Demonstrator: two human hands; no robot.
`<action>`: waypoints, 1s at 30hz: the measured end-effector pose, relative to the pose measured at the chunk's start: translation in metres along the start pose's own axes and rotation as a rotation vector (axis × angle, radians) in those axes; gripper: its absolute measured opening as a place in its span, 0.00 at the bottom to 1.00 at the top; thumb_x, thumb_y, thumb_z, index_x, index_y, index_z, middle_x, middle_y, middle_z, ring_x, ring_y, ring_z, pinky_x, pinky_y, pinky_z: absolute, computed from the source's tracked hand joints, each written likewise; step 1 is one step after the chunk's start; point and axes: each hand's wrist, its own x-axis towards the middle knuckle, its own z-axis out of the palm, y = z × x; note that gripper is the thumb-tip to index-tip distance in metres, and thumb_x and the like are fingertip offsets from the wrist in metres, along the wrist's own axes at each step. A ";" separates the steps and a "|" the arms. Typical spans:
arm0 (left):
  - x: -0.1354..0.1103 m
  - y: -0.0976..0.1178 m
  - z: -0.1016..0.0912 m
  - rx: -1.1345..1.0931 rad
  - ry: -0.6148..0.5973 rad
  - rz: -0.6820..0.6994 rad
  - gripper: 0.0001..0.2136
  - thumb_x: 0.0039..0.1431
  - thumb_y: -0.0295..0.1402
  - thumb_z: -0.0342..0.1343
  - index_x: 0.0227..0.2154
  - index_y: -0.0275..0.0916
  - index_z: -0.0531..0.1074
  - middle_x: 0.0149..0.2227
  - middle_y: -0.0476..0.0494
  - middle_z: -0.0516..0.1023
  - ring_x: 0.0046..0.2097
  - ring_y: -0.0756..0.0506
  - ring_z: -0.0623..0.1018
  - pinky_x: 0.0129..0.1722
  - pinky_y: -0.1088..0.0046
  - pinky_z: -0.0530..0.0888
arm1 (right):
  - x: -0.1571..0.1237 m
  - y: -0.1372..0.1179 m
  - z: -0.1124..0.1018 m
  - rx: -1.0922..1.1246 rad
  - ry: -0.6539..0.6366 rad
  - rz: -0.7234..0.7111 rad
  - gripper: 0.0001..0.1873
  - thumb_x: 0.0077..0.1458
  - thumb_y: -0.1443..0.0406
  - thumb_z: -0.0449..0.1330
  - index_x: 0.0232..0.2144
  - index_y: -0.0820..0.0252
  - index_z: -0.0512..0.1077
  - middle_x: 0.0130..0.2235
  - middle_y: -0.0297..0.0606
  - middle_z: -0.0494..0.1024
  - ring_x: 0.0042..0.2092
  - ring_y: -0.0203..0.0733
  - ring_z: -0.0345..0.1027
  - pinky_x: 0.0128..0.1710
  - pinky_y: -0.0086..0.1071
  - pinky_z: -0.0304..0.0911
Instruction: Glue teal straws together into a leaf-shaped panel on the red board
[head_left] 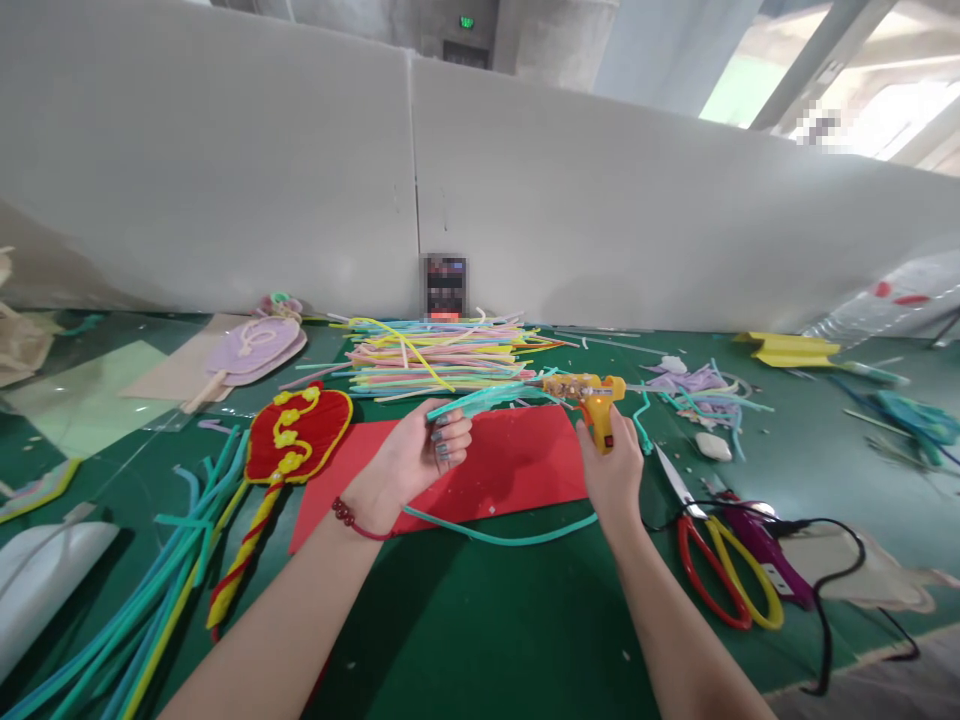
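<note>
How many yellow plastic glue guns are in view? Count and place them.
1: the yellow plastic glue gun, in the right hand, nozzle toward the turquoise fuzzy strips in the left hand.

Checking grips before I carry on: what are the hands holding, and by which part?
The right hand holds the glue gun by its handle; the left hand holds teal strips near their left end.

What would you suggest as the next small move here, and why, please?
I would probably dab a little glue from the yellow glue gun onto the teal strands: the right hand grips the gun, which points toward them, while the left hand holds them by their left end. Whether gun and strands already touch is hard to tell.
</note>
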 end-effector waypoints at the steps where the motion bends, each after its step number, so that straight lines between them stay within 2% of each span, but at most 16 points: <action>1: 0.000 0.000 0.000 0.000 0.000 -0.001 0.17 0.64 0.29 0.38 0.18 0.40 0.49 0.16 0.54 0.50 0.16 0.54 0.55 0.14 0.78 0.56 | 0.000 0.001 0.000 -0.001 0.001 0.001 0.21 0.55 0.57 0.54 0.46 0.65 0.69 0.36 0.40 0.68 0.35 0.42 0.63 0.35 0.35 0.62; 12: -0.001 -0.001 0.000 0.002 -0.009 -0.007 0.18 0.64 0.30 0.38 0.17 0.40 0.48 0.16 0.54 0.50 0.15 0.54 0.55 0.14 0.78 0.57 | 0.001 0.003 0.002 -0.007 -0.003 0.034 0.22 0.54 0.56 0.53 0.47 0.63 0.68 0.36 0.40 0.68 0.35 0.43 0.63 0.36 0.36 0.61; 17: -0.002 0.004 0.000 -0.001 -0.021 0.012 0.18 0.65 0.30 0.39 0.17 0.40 0.48 0.16 0.54 0.50 0.16 0.54 0.56 0.14 0.78 0.57 | 0.009 0.012 0.002 -0.095 -0.010 0.176 0.26 0.51 0.51 0.54 0.47 0.64 0.68 0.39 0.44 0.69 0.40 0.48 0.64 0.41 0.39 0.61; 20: -0.005 0.009 -0.001 0.007 -0.047 0.050 0.18 0.65 0.29 0.39 0.17 0.40 0.50 0.16 0.54 0.51 0.16 0.54 0.56 0.15 0.78 0.57 | 0.017 0.028 0.001 -0.181 -0.081 0.276 0.28 0.49 0.49 0.55 0.44 0.64 0.69 0.41 0.47 0.69 0.42 0.50 0.63 0.41 0.39 0.60; 23: -0.009 0.012 0.000 0.022 -0.071 0.083 0.18 0.64 0.28 0.38 0.17 0.39 0.51 0.16 0.54 0.51 0.16 0.54 0.57 0.15 0.77 0.58 | 0.022 0.046 0.000 -0.262 -0.212 0.328 0.24 0.49 0.49 0.54 0.38 0.62 0.72 0.38 0.47 0.69 0.42 0.51 0.63 0.41 0.40 0.60; 26: -0.010 0.012 0.003 0.037 -0.069 0.086 0.19 0.65 0.30 0.38 0.16 0.39 0.51 0.16 0.54 0.50 0.16 0.55 0.56 0.15 0.78 0.57 | 0.022 0.054 -0.002 -0.324 -0.278 0.336 0.24 0.49 0.49 0.55 0.37 0.63 0.73 0.39 0.51 0.70 0.45 0.55 0.63 0.42 0.44 0.60; 30: -0.010 0.010 0.005 0.058 -0.085 0.077 0.20 0.65 0.30 0.38 0.15 0.38 0.52 0.16 0.54 0.50 0.16 0.55 0.55 0.15 0.78 0.56 | 0.018 0.043 -0.003 -0.398 -0.231 0.255 0.25 0.50 0.48 0.54 0.39 0.61 0.73 0.47 0.53 0.69 0.48 0.59 0.63 0.45 0.50 0.59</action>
